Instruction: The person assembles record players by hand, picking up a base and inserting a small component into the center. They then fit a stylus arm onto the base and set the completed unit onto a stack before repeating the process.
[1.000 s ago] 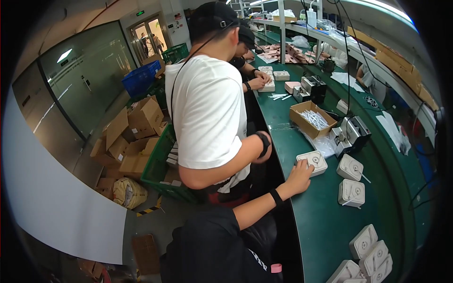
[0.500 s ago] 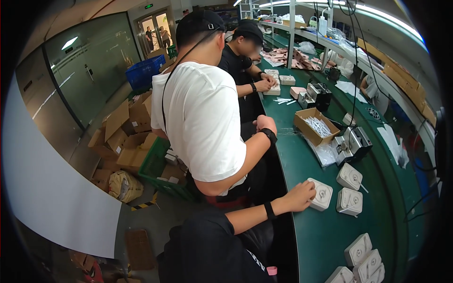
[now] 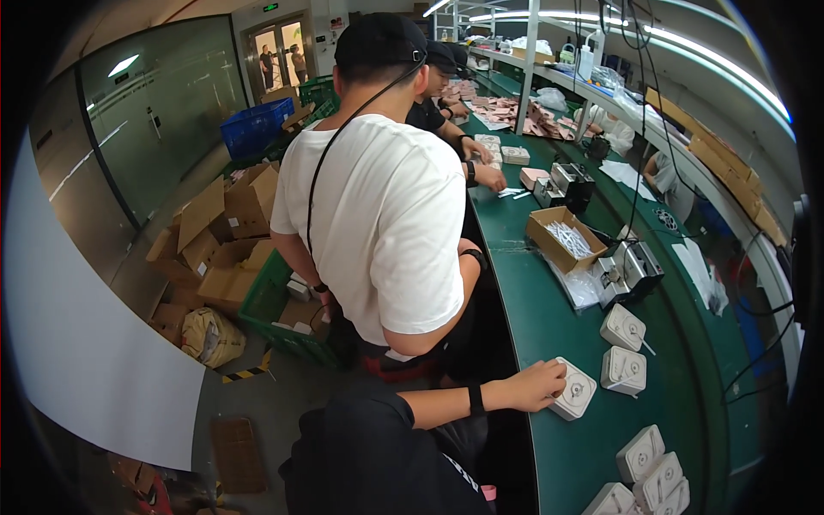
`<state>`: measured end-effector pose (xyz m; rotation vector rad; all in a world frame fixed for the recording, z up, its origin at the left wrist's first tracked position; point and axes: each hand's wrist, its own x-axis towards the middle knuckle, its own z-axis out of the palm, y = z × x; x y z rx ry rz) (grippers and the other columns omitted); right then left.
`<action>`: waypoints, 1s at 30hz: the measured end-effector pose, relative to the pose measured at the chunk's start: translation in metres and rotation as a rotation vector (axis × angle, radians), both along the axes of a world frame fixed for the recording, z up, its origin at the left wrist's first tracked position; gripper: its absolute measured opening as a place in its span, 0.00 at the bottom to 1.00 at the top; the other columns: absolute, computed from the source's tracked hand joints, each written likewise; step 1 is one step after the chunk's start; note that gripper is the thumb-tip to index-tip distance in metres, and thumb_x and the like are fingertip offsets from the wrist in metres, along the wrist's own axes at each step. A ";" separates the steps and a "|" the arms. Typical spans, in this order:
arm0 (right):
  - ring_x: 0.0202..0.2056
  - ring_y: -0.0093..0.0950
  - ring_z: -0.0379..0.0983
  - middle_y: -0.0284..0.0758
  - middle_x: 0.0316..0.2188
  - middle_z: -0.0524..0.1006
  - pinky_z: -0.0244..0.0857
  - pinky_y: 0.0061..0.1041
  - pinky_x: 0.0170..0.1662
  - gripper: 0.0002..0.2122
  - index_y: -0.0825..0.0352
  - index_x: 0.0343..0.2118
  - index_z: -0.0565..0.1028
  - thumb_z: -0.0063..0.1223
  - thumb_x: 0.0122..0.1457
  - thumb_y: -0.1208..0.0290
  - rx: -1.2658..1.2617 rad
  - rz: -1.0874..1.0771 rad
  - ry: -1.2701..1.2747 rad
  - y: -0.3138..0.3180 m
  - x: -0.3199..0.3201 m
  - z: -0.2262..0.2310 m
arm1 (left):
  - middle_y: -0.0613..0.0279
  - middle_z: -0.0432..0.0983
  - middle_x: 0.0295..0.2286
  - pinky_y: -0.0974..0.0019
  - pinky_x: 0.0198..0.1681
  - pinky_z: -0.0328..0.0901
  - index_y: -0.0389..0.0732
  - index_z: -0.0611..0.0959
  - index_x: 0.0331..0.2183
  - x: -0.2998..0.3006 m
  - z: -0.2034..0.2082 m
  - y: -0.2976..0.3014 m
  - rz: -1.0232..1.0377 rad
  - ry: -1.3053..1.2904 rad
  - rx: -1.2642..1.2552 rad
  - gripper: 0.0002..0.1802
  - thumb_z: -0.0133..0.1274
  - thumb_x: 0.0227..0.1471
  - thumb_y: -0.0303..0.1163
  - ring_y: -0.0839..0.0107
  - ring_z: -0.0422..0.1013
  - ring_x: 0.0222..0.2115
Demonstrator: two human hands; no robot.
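My left hand (image 3: 539,386) reaches from the lower left onto the green workbench (image 3: 556,463), a black band round its wrist. Its curled fingers grip the left edge of a white square case (image 3: 573,389) with rounded corners and a round fitting on its face. Just beyond it lie two similar cases, the farther case (image 3: 623,327) and the nearer case (image 3: 624,370), each with a thin white strip at it. Several more form a pile of white cases (image 3: 659,481) at the lower right. My right hand is out of view.
A co-worker in a white shirt (image 3: 378,215) stands close on the left, beside a green crate (image 3: 287,330). Farther along the bench are a carton of white strips (image 3: 566,239), a black-and-silver machine (image 3: 633,270) and other people working. Cables (image 3: 645,129) hang from the shelf.
My left hand and its case have shifted nearer to me along the bench. The co-worker in white has turned away, one hand now by the green crate. The view has shifted slightly.
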<state>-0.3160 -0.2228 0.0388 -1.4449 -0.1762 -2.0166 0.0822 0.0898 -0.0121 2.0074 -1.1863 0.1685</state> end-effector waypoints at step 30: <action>0.70 0.56 0.61 0.56 0.72 0.59 0.56 0.48 0.72 0.34 0.64 0.75 0.66 0.65 0.68 0.63 0.008 0.141 1.356 0.110 0.177 -0.077 | 0.38 0.63 0.64 0.39 0.63 0.64 0.44 0.83 0.59 -0.045 -0.006 -0.046 -0.347 0.080 0.175 0.30 0.65 0.55 0.37 0.38 0.60 0.64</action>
